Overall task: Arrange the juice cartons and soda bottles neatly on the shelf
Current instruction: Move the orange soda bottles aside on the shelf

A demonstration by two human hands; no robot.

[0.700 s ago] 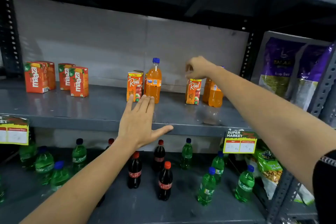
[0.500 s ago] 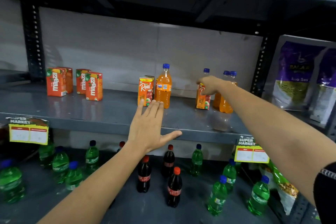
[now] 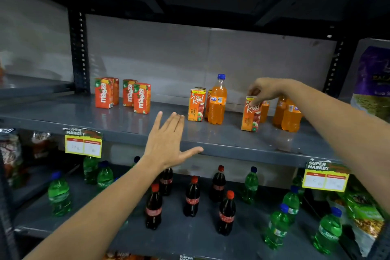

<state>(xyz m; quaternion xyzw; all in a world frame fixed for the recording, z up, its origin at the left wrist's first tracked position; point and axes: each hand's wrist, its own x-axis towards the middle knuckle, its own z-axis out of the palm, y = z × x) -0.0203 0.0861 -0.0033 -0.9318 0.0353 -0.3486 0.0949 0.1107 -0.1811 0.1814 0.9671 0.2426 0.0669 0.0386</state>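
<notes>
Right hand (image 3: 266, 88) pinched the upright orange Real juice carton (image 3: 251, 114) by its top; left hand (image 3: 168, 143) lay spread, farther off.

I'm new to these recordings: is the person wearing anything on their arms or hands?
No. The left hand and right hand are bare, with no gloves, rings or watch visible. Both forearms are uncovered; no sleeve shows here.

Glossy grey metal shelf (image 3: 126, 124)
</notes>
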